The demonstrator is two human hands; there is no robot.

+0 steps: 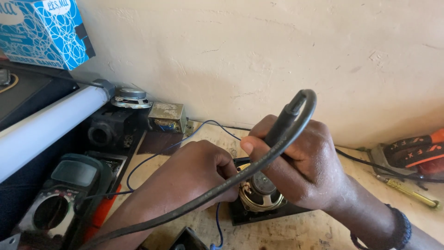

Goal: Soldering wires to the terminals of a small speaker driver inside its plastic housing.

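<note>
My right hand is wrapped around the dark handle of a soldering iron, whose thick grey cord loops over the hand and runs down to the lower left. Its tip is hidden behind my fingers. My left hand is closed beside it, fingertips pressed near a small round speaker with a metal back, mounted on a black panel. A thin blue wire curves from the speaker area toward the wall. Whether my left fingers pinch the wire cannot be seen.
A dark multimeter lies at the left, beside a white tube. Another speaker and a small transformer sit by the wall. A blue tissue box is top left. A yellow-handled screwdriver and an orange-black tool lie right.
</note>
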